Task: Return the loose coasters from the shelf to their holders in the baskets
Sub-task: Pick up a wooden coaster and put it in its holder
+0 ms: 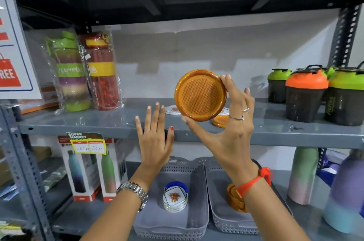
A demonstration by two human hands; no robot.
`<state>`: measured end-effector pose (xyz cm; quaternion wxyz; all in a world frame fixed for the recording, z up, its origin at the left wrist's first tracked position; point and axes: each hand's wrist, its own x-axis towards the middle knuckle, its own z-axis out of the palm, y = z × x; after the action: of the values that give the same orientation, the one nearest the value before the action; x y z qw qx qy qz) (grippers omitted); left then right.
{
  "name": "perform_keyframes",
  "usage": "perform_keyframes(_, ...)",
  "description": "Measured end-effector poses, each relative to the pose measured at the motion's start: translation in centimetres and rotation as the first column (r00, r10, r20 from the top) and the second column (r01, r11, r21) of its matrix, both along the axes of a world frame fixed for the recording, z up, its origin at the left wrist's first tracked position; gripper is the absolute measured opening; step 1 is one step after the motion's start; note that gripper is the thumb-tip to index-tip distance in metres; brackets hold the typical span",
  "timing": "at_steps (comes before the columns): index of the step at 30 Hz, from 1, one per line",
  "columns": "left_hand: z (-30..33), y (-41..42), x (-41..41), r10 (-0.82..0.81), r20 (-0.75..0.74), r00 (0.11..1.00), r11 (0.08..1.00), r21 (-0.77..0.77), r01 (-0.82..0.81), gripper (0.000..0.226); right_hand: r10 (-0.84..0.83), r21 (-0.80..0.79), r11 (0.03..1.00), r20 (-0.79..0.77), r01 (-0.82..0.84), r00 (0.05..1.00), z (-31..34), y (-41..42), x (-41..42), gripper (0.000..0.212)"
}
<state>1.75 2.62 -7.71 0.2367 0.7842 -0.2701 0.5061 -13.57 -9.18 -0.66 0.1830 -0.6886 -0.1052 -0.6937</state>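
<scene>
Right hand [232,122] grips a round orange coaster [200,95], thumb under its lower rim, fingers over the right rim, face toward the camera, held up above the front edge of the middle shelf [275,132]. Left hand [155,138] is open, fingers spread, holding nothing, in front of the same shelf edge.

Still loose on the middle shelf: a white coaster with a red print [173,110] just behind the held one, and a second orange coaster [220,121] flat near the front edge, partly hidden by the right hand.

Lower shelf, two grey baskets side by side, touching. Left basket [171,227] has a blue holder [176,184] with a stack of white printed coasters [175,199]. Right basket [232,225] has an orange holder with orange coasters [235,199], partly behind the right wrist.

Writing:
- green wrapped bottle [69,71], left end of middle shelf: "Lovely"
- red wrapped bottle [101,71] beside it: print unreadable
- yellow price tag [88,142] on the shelf's front edge: "SUPER MARKET", prices blurred
- sign [11,59] at far left: "REE" visible, rest cut off

Shaker cups [307,95] with green and orange lids at the right end of the middle shelf.
</scene>
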Motion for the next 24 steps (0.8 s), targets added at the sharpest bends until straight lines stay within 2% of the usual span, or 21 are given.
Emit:
perform_keyframes(6,-0.9,-0.4,-0.1,0.066,0.043,0.997,0.996,0.053,-0.068,0.062,0.107,0.067,0.993,-0.140,-0.098,0.984,-5.8,-0.5,-0.8,0.090)
perform_keyframes(10,-1.0,-0.4,-0.3,0.039,0.060,0.997,0.999,0.009,-0.040,0.055,0.105,0.042,0.994,-0.288,-0.097,0.952,-13.1,-2.0,-0.6,0.083)
perform_keyframes(13,-1.1,-0.3,0.0,0.046,0.101,0.994,0.999,-0.001,-0.046,0.053,0.080,0.132,0.991,-0.473,-0.019,0.878,-18.0,-3.9,0.5,0.080)
perform_keyframes(16,-1.3,-0.8,0.4,0.047,0.140,0.989,0.998,-0.047,-0.040,0.052,0.000,0.241,0.945,-0.680,0.223,0.733,-20.7,-6.8,2.2,0.076)
perform_keyframes(19,-1.6,-1.2,1.0,0.056,0.173,0.983,0.995,-0.089,-0.041,0.051,-0.117,0.164,0.840,-0.877,0.517,0.467,-22.5,-10.6,4.5,0.074)
perform_keyframes(21,-1.7,-1.3,1.3,0.071,0.201,0.977,0.994,-0.098,-0.052,0.051,-0.126,0.088,0.796,-0.944,0.599,0.306,-23.3,-12.7,5.8,0.069)
perform_keyframes(24,-1.8,-1.5,1.7,0.094,0.235,0.967,0.990,-0.123,-0.066,0.051,-0.040,0.053,0.754,-0.991,0.655,0.125,-23.8,-14.8,7.1,0.063)
